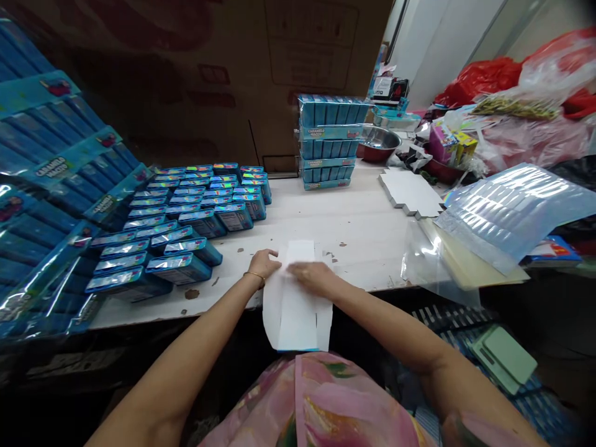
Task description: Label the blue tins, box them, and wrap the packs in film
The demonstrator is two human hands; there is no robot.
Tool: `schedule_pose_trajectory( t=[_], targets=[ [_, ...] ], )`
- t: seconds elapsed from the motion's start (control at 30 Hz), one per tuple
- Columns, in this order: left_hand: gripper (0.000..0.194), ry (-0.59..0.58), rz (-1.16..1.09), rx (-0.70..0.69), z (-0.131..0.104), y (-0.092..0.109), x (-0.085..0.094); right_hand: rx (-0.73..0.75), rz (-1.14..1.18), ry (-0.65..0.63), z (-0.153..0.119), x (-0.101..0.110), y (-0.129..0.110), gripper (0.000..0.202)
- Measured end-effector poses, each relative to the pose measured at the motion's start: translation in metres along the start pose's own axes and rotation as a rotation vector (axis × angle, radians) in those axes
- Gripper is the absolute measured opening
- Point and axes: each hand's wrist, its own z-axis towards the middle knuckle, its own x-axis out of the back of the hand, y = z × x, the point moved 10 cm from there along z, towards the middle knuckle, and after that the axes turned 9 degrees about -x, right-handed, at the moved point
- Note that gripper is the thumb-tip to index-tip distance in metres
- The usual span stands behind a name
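A white cardboard blank [298,316] with its plain side up lies at the table's front edge, its near part reaching over the edge toward my body. My left hand [264,264], a gold bracelet at its wrist, is at the blank's left side with thumb and fingers apart. Across the blank's middle lies my right hand [313,277], its fingers blurred and pointing left. Several small blue boxes [179,267] stand in rows to the left of my hands.
Wrapped blue packs [60,167] are piled at the far left. A stack of blue packs [328,143] stands at the back. White flat cartons [412,191], plastic sheets [507,217], a metal bowl [379,139] and bags are on the right. A large brown carton [186,81] rises behind.
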Motion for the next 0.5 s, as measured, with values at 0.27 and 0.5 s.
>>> schedule_pose_trajectory(
  t=[0.27, 0.5],
  targets=[
    [0.035, 0.109, -0.056, -0.22, -0.027, 0.013, 0.004, -0.61, 0.326, -0.015, 0.004, 0.009, 0.081, 0.03],
    [0.028, -0.017, 0.009, -0.279, -0.025, 0.022, 0.0, -0.42, 0.276, -0.12, 0.013, 0.008, 0.046, 0.032]
  ],
)
